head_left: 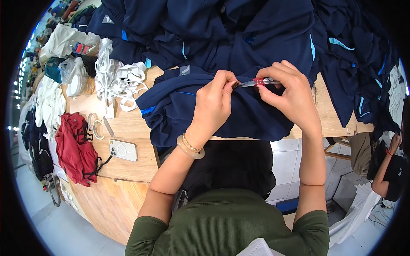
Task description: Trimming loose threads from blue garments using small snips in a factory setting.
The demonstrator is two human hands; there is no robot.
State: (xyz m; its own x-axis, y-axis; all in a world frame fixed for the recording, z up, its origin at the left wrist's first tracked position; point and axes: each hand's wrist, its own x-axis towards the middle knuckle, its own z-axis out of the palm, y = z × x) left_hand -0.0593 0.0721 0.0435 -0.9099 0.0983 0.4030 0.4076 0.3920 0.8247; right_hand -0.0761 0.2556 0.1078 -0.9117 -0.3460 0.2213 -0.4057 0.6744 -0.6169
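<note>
A navy blue garment (252, 115) with bright blue trim lies bunched on the wooden table in front of me. My left hand (215, 97) is closed in a pinch over it; what sits between the fingertips is dark and small, likely a bit of the navy cloth. In my right hand (290, 91) are small thread snips (259, 82) with a red part, held between thumb and fingers. Their pointed metal tip reaches leftward to my left fingertips. A bracelet and a bangle circle my left wrist.
More navy garments (205, 34) are heaped across the far side and right. At left lie white straps (124, 81), a tape roll (98, 129), a phone (123, 150) and a red cloth bag (77, 147). Another person's arm (384, 166) shows at far right.
</note>
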